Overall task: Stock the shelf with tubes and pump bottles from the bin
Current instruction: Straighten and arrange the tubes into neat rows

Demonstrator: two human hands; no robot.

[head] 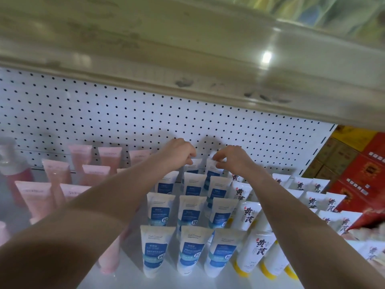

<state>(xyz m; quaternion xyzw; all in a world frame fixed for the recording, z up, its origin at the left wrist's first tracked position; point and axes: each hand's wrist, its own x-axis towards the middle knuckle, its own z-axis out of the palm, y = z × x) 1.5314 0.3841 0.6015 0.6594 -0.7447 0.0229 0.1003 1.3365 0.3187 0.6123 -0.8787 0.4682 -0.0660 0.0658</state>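
We see left grip (178, 152) pinching the top of a back-row tube (193, 166), right grip (233, 159) pinching the neighbouring tube (212, 171). Each stands directly below its grip, long axis upright, on the shelf (187, 282).

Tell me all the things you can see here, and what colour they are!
Blue-and-white tubes: at least eleven, white with blue labels, middle of the shelf, in rows.
Pink tubes: several, pink, left side, partly blurred.
White tubes with yellow caps: many, white with dark writing, right side.
Pump bottle: one, clear top and pinkish-red base, far left, blurred.
Pegboard: one, white with dark holes, behind the tubes.
Upper shelf: one, cream, overhead.
Boxes: a stack, red and yellow, past the shelf's right end.
Left hand: pinches the top of a back-row blue-and-white tube.
Right hand: pinches the top of the tube next to it.
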